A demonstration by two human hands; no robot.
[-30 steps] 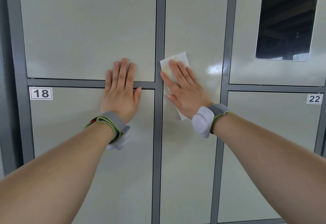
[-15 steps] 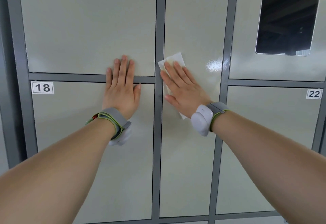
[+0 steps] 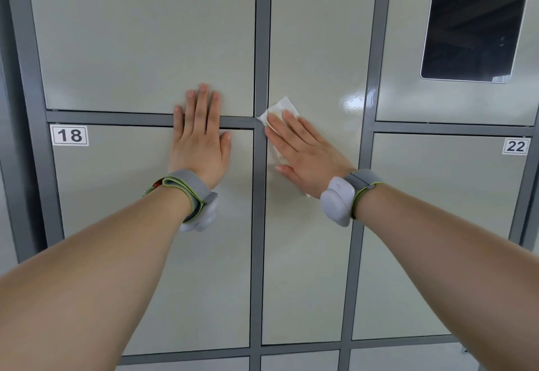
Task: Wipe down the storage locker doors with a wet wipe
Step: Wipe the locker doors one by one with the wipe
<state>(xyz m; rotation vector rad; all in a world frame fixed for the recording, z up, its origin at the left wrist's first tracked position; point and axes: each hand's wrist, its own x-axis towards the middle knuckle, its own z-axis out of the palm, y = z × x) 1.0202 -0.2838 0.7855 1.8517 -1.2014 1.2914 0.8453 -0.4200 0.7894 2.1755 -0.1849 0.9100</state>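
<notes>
Head view: two bare forearms reached out to a bank of pale locker doors point(image 3: 145, 35) set in a grey frame point(image 3: 262, 35).
Left hand point(image 3: 199, 143): flat and open, fingers straight and together. It lay across the horizontal frame bar with its fingertips on the upper door, and it held nothing.
Right hand point(image 3: 303, 154): open as well, fingers straight and slightly spread, pressing the wet wipe point(image 3: 281, 106) onto the tall middle door point(image 3: 306, 268), just right of the vertical bar.
Wet wipe: white and crumpled, mostly under the palm. One corner poked out past the fingertips and a sliver showed near the wrist.
Number plates: 18 point(image 3: 70, 135) at left, 22 point(image 3: 516, 146) at right.
Wristbands point(image 3: 189, 189): grey with green edges, one on each wrist, each carrying a white pod.
Dark panel point(image 3: 472, 20): glossy, on the top right door.
</notes>
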